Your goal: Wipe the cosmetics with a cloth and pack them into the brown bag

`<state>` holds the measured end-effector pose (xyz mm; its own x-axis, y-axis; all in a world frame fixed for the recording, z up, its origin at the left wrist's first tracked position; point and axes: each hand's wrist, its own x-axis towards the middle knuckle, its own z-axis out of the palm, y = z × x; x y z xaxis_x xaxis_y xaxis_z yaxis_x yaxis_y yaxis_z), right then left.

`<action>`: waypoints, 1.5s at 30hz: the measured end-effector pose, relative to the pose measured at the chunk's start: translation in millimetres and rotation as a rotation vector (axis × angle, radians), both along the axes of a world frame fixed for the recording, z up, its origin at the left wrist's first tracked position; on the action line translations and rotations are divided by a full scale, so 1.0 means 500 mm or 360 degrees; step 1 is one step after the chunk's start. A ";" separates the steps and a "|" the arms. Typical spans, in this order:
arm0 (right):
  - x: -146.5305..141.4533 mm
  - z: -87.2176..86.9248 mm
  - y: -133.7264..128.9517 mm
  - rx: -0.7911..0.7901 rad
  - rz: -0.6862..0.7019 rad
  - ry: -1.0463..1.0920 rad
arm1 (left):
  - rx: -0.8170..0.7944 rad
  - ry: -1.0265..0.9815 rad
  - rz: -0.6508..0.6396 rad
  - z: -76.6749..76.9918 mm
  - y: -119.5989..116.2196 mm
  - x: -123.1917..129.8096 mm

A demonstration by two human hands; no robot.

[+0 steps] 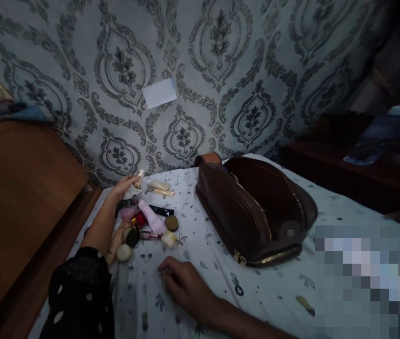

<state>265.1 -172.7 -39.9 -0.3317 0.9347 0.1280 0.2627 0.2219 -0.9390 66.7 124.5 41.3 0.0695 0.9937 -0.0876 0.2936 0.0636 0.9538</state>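
My left hand (125,185) reaches forward over the bed and its fingers close on a small pale tube (139,178) at the far end of a pile of cosmetics (148,225). The pile holds a pink tube, round compacts, small jars and a dark pencil. My right hand (182,281) rests on the printed white sheet (221,292), fingers loosely curled, holding nothing, a short way in front of the pile. A brown leather bag (256,212) with a gold zip lies on the sheet to the right of the cosmetics.
A wooden headboard or cabinet (19,197) runs along the left of the bed. Patterned wallpaper with a white card (159,92) stuck on it is behind. A dark side table (362,165) with items stands at the right. A blurred patch covers the lower right corner.
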 end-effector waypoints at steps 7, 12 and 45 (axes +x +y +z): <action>0.000 0.011 -0.002 -0.0101 0.0033 0.0132 | 0.0091 0.0119 -0.0322 0.037 -0.107 0.034; 0.000 0.005 0.002 -0.0169 -0.0114 0.0410 | 0.0108 0.0206 -0.0543 0.054 -0.222 0.052; 0.104 -0.019 -0.011 0.0352 0.0150 -0.0275 | 0.0524 0.1156 -0.0943 -0.080 -0.642 -0.051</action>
